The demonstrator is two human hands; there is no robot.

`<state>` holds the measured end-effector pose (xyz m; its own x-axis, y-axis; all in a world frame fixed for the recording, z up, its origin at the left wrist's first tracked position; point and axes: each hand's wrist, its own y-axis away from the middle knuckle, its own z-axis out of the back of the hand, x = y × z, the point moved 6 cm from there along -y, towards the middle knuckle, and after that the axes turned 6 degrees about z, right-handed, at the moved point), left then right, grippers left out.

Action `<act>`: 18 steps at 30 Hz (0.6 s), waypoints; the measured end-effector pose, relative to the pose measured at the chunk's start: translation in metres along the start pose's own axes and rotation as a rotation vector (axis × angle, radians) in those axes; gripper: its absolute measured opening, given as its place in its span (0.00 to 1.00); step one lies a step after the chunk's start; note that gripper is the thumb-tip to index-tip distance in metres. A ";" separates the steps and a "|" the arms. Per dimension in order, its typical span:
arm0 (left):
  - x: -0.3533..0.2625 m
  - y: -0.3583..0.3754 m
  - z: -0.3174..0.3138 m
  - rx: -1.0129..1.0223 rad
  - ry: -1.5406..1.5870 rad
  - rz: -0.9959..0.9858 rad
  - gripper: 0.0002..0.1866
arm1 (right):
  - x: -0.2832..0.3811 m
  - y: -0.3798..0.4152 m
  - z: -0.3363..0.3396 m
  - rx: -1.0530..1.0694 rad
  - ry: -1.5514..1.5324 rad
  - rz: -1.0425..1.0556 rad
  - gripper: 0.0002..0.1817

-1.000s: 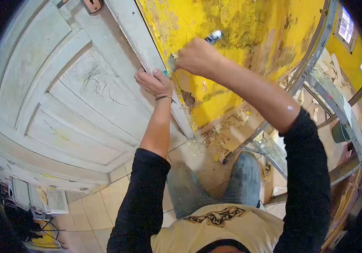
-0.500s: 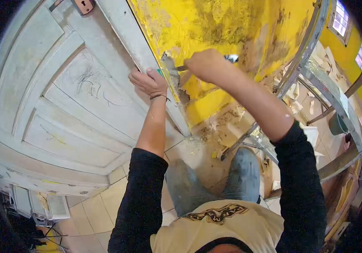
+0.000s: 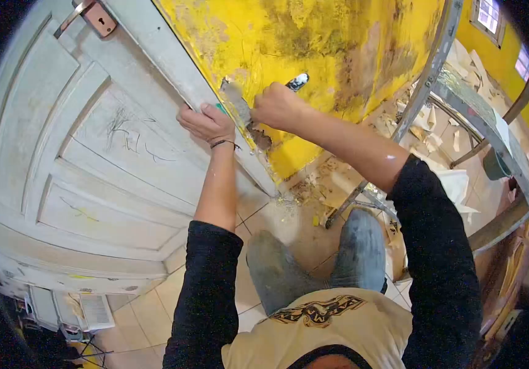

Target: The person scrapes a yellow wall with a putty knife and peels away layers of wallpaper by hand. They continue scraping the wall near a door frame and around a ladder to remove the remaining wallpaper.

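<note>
My right hand [image 3: 276, 107] is closed round a scraper, its dark handle with a whitish end [image 3: 298, 81] sticking out above the fist. The blade side faces the door frame and is mostly hidden by my fingers. Beside the fist, a strip of bare grey plaster [image 3: 235, 98] breaks the yellow wall [image 3: 289, 52], with a dark, crumbled hollow just below. My left hand [image 3: 208, 125] grips the white door frame [image 3: 181, 77], fingers over its edge and thumb towards the wall. A small green bit shows at the thumb; what it is I cannot make out.
A white panelled door [image 3: 113, 135] with a handle and lock plate [image 3: 99, 19] stands on the left. To the right is a paint-spattered stepladder [image 3: 427, 83]. Paint flakes and debris [image 3: 304, 190] lie along the wall's foot, with a green bucket [image 3: 496, 165] further right.
My right hand has moved left and down, closer to the door frame, and the scraper's handle now tilts upward. My left hand keeps its hold as the view shifts slightly.
</note>
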<state>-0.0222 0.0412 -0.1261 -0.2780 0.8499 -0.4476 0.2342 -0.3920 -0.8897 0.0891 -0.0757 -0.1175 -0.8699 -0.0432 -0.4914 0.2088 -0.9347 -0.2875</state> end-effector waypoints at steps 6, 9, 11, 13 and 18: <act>0.008 0.004 -0.003 0.060 -0.045 0.082 0.20 | 0.011 -0.009 -0.002 0.402 0.127 0.151 0.08; 0.013 0.004 -0.007 0.058 -0.081 0.082 0.20 | -0.001 0.013 0.005 0.463 -0.125 -0.088 0.10; 0.005 0.004 -0.002 0.049 -0.065 0.101 0.20 | 0.001 0.038 0.002 0.136 -0.357 -0.201 0.07; 0.002 0.004 0.000 0.051 -0.048 0.089 0.21 | 0.021 0.058 -0.002 0.002 -0.466 -0.282 0.09; 0.007 0.002 -0.003 0.038 -0.050 0.062 0.22 | 0.053 0.068 -0.041 0.076 -0.749 -0.666 0.14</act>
<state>-0.0214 0.0474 -0.1306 -0.3108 0.8054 -0.5048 0.2166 -0.4571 -0.8627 0.0753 -0.1266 -0.1973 -0.8612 0.3106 0.4023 -0.4294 -0.8681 -0.2492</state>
